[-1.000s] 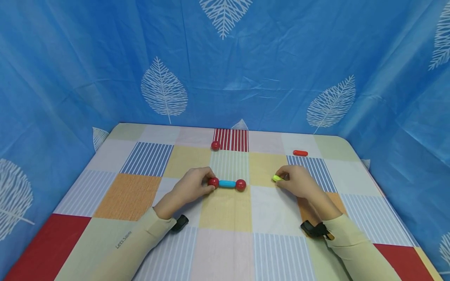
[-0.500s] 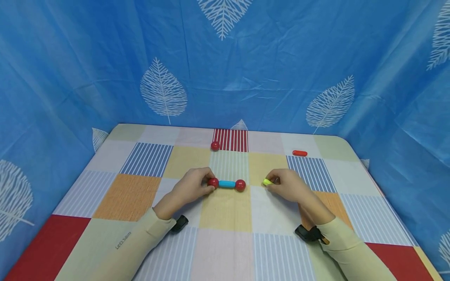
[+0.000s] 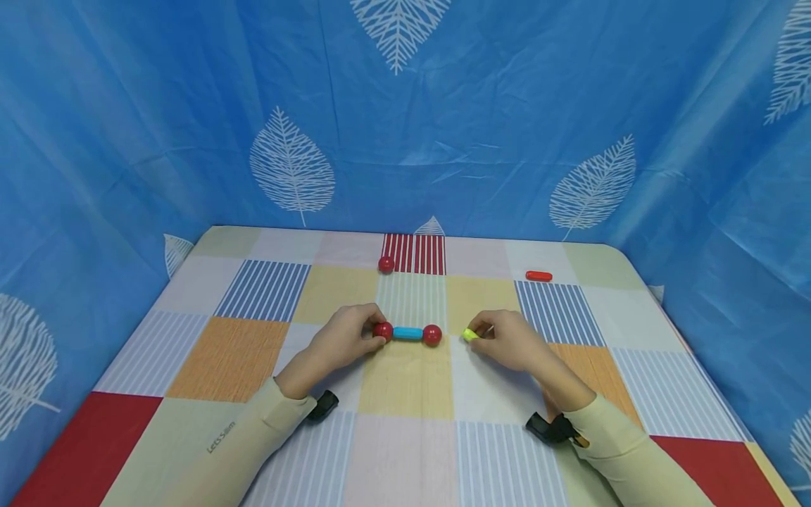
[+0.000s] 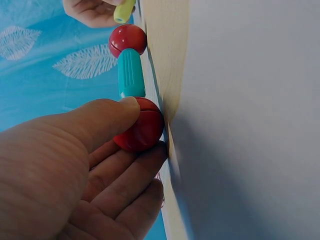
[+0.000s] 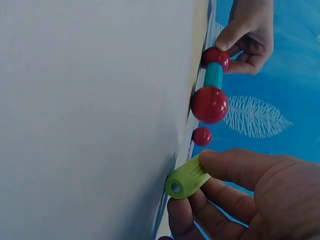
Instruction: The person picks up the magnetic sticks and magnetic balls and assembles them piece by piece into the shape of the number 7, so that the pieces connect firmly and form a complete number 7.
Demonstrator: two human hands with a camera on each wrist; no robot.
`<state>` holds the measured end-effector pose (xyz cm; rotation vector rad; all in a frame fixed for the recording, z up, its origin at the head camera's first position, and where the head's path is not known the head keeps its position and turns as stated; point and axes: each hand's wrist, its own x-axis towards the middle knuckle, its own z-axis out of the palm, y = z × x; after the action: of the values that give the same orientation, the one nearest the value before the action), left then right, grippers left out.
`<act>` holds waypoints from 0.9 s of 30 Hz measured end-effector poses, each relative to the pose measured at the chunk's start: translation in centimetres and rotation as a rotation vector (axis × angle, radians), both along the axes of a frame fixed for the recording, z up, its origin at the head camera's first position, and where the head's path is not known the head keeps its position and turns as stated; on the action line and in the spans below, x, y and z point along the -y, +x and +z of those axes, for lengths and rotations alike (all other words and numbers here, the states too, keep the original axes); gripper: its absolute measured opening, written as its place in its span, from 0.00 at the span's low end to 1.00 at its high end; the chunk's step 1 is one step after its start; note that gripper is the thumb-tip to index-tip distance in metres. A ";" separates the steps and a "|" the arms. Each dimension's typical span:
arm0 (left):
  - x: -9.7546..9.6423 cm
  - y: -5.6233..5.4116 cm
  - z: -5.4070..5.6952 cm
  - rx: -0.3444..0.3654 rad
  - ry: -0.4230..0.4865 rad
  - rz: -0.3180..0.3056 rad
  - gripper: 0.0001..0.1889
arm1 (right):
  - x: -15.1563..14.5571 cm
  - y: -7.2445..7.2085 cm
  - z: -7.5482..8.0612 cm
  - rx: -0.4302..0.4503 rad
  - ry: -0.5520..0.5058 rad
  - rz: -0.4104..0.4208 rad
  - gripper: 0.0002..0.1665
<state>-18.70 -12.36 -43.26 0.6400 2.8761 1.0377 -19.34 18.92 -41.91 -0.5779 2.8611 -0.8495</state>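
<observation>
My left hand (image 3: 344, 336) pinches a red ball (image 4: 142, 127) between thumb and fingers. That ball joins a blue ribbed rod (image 3: 407, 333), whose other end carries a second red ball (image 3: 432, 335); the three lie in a line on the cloth. My right hand (image 3: 510, 340) pinches a yellow-green rod (image 5: 186, 179) by its sides, just right of the second ball with a small gap between them. A pale disc shows in the rod's near end in the right wrist view. Part of the rod is hidden by the fingers.
A loose red ball (image 3: 386, 265) lies toward the back of the table, left of the middle. A short red rod (image 3: 539, 276) lies at the back right. Patchwork cloth (image 3: 405, 451) covers the table, and a blue leaf-print curtain (image 3: 469, 134) hangs behind and at both sides.
My right hand has moved left and slightly nearer with the yellow-green rod, close to the right-hand red ball. The left hand and joined pieces have stayed in place.
</observation>
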 end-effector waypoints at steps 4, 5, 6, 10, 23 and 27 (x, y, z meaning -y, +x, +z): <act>-0.1 0.1 0.1 -0.007 -0.004 0.000 0.11 | 0.3 0.3 0.0 0.029 -0.012 -0.018 0.06; -0.1 0.1 0.1 -0.007 -0.003 0.000 0.11 | 0.4 0.3 0.0 0.038 -0.015 -0.026 0.06; -0.1 0.1 0.1 -0.006 -0.003 -0.001 0.11 | 0.5 0.4 0.0 0.048 -0.019 -0.035 0.06; -0.1 0.1 0.1 0.004 -0.008 0.003 0.11 | 0.8 0.7 0.0 0.081 -0.036 -0.053 0.06; 0.0 0.0 0.1 -0.004 -0.009 -0.001 0.11 | 2.0 1.5 -0.2 0.298 -0.215 -0.128 0.07; 0.0 0.0 0.0 -0.017 -0.012 -0.002 0.11 | 2.4 1.7 -0.5 0.374 -0.303 -0.140 0.08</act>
<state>-18.73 -12.34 -43.25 0.6543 2.8932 1.0184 -17.66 16.49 -42.44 -0.2121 2.4713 -1.2748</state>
